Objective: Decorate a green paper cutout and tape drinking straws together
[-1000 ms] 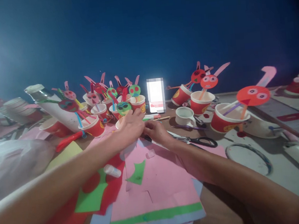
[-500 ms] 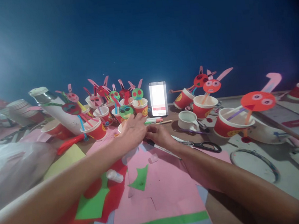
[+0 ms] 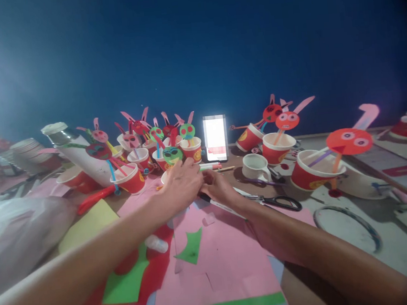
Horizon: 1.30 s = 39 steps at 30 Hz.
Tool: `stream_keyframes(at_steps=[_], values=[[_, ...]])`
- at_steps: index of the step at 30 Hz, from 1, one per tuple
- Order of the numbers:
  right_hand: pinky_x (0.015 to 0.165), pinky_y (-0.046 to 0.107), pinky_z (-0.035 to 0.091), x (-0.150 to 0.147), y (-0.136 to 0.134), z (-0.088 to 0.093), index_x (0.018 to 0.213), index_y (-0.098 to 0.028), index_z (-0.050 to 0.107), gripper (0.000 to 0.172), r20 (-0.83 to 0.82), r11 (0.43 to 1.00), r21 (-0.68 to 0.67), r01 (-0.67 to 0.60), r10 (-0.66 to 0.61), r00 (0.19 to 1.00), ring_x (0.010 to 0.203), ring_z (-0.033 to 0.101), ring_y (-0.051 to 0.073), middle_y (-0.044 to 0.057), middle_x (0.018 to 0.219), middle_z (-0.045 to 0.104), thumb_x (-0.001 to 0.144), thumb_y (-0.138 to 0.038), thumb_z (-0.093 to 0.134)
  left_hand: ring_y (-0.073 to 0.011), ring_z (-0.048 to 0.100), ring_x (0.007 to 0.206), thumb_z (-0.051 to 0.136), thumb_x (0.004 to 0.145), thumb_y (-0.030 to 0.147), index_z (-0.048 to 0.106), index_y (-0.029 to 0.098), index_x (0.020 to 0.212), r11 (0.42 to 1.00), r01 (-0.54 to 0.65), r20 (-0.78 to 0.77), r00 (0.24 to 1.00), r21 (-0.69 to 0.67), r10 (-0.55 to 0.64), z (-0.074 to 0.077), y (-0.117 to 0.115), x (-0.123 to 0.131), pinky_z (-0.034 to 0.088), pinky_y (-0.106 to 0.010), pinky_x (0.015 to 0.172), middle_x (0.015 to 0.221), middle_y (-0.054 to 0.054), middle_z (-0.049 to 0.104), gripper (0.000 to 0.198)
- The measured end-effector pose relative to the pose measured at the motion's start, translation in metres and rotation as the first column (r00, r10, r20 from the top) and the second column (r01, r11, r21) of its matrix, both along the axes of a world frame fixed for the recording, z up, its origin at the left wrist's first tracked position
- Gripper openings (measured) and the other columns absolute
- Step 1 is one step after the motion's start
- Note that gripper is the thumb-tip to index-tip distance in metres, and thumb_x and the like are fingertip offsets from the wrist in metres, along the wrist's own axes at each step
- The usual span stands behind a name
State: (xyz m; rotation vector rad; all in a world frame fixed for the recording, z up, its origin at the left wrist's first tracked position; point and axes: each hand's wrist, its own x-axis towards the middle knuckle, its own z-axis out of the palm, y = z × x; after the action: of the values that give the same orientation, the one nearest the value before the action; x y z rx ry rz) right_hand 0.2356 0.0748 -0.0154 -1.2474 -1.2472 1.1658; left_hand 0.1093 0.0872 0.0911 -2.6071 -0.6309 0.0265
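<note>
Just beyond my hands is a paper cup point(image 3: 163, 177), mostly hidden, with a round green paper face point(image 3: 172, 155) with dark-rimmed eyes above it. My left hand point(image 3: 185, 183) is curled around this cup, its back toward me. Close beside it, my right hand point(image 3: 219, 187) has thumb and fingers pressed together against the cup's right side; whatever they pinch is hidden. Below the hands, a black-and-white marker point(image 3: 225, 207) and black-handled scissors point(image 3: 283, 203) lie by pink paper sheets point(image 3: 231, 255).
Several red cups with paper faces on straws point(image 3: 129, 179) stand left and right. A white mug point(image 3: 255, 166), a tape ring point(image 3: 347, 229) and a tablet point(image 3: 402, 167) are on the right. On the left are a plastic bag point(image 3: 27, 232) and a green paper scrap point(image 3: 127, 279).
My left hand's fingers have curled over more, and both hands have shifted slightly down and right. The objects around them stay put apart from a slight tilt of the view.
</note>
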Motion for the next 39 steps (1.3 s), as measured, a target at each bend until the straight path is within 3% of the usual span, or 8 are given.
stream_keyframes(at_steps=[3,7,14,23,27,32,37,39], values=[[0.079,0.040,0.054,-0.001,-0.004,0.008,0.117,-0.016,0.055,0.029,-0.018,1.000,-0.017,-0.004,0.003,1.000,0.094,0.062,0.020,0.008,0.115,0.060,0.092,-0.030,0.056,-0.0277,0.052,0.097,0.051,0.080,0.009,0.064,0.012,0.091,1.000,0.014,0.045,0.999,0.002,-0.015,0.015,-0.010,-0.009,0.039,-0.038,0.073,0.095,-0.012,0.064,0.017],[0.076,0.037,0.055,-0.003,-0.006,0.013,0.116,-0.016,0.056,0.027,-0.041,0.999,-0.044,-0.011,0.009,0.999,0.090,0.063,0.018,0.007,0.111,0.061,0.092,-0.030,0.056,-0.0270,0.053,0.094,0.043,0.086,0.010,0.063,0.013,0.087,0.998,-0.002,0.121,0.993,-0.057,0.009,0.030,-0.019,-0.028,0.043,-0.038,0.072,0.091,-0.010,0.065,0.021],[0.076,0.037,0.055,0.006,-0.004,0.012,0.113,-0.015,0.058,0.025,0.015,0.999,-0.040,-0.022,0.023,1.000,0.089,0.064,0.018,0.007,0.109,0.062,0.092,-0.030,0.055,-0.0252,0.054,0.101,0.040,0.090,0.014,0.064,0.014,0.099,0.981,0.042,0.355,0.935,-0.189,0.028,0.034,-0.040,-0.072,0.046,-0.040,0.083,0.100,-0.010,0.066,0.025],[0.077,0.037,0.054,0.018,0.000,0.011,0.109,-0.015,0.059,0.024,0.257,1.000,0.017,0.015,-0.019,0.966,0.090,0.063,0.018,0.007,0.109,0.063,0.092,-0.031,0.056,-0.0207,0.055,0.105,0.050,0.088,0.015,0.059,0.021,0.111,0.969,0.067,0.577,0.812,-0.239,0.086,0.013,-0.063,-0.114,0.045,-0.036,0.091,0.108,-0.005,0.066,0.025],[0.068,0.030,0.050,0.020,-0.006,0.029,0.088,-0.016,0.066,0.017,0.379,0.994,0.085,0.068,-0.096,0.920,0.075,0.063,0.016,0.003,0.083,0.068,0.086,-0.032,0.058,-0.0191,0.058,0.100,0.054,0.085,0.015,0.060,0.023,0.104,0.943,0.098,0.636,0.759,-0.320,0.137,0.003,-0.081,-0.125,0.047,-0.033,0.089,0.102,-0.003,0.067,0.022],[0.061,0.028,0.039,0.022,-0.020,0.065,0.074,-0.019,0.066,0.016,0.546,0.978,0.189,0.085,-0.176,0.819,0.068,0.059,0.017,0.001,0.069,0.066,0.081,-0.029,0.056,-0.0166,0.064,0.087,0.056,0.082,0.012,0.064,0.026,0.093,0.925,0.086,0.725,0.649,-0.370,0.230,-0.003,-0.095,-0.143,0.049,-0.030,0.082,0.090,0.002,0.070,0.019],[0.052,0.025,0.032,0.009,-0.044,0.092,0.063,-0.019,0.064,0.027,0.646,0.984,0.154,-0.088,-0.032,0.763,0.055,0.053,0.013,-0.002,0.059,0.061,0.082,-0.038,0.059,-0.0139,0.064,0.070,0.052,0.085,0.015,0.063,0.024,0.069,0.904,-0.012,0.739,0.571,-0.427,0.357,-0.010,-0.097,-0.166,0.050,-0.025,0.069,0.071,0.002,0.067,0.021],[0.055,0.025,0.033,-0.003,-0.060,0.091,0.068,-0.019,0.066,0.025,0.708,0.959,0.107,-0.262,0.111,0.697,0.059,0.055,0.013,-0.001,0.064,0.064,0.086,-0.033,0.056,-0.0124,0.063,0.066,0.053,0.085,0.015,0.059,0.022,0.065,0.888,-0.007,0.732,0.563,-0.460,0.384,-0.017,-0.104,-0.171,0.048,-0.023,0.064,0.067,0.002,0.065,0.022]])
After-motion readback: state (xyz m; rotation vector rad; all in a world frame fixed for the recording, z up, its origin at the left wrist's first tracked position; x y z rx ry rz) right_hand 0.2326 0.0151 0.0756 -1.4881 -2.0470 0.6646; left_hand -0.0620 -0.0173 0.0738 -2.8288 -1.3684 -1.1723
